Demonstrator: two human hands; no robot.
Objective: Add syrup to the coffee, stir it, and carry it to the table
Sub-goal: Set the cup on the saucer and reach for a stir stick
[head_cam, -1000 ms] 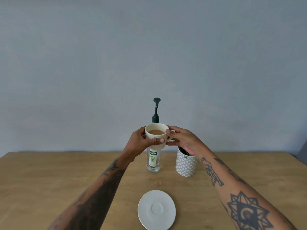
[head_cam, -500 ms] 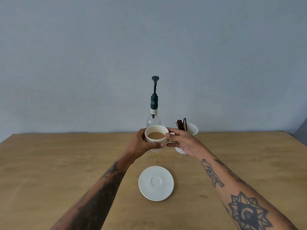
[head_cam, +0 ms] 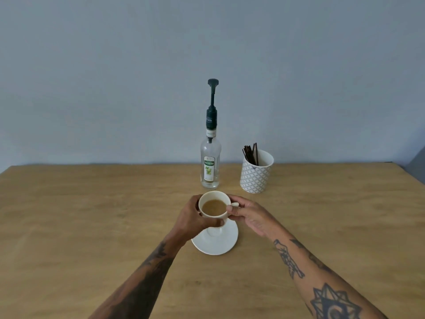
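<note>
- Coffee cup [head_cam: 214,206] is held just above the saucer [head_cam: 216,242], level so nothing spills.
- Left hand [head_cam: 192,218] is wrapped round its body for support.
- Right hand [head_cam: 247,214] pinches the handle, steadying it for setting down.

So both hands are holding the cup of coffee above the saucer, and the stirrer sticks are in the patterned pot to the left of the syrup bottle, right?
Not quite. The head view shows the patterned pot with the stirrer sticks to the right of the syrup bottle, not the left. The rest holds: the left hand and right hand hold the cup of coffee above the saucer.
</note>
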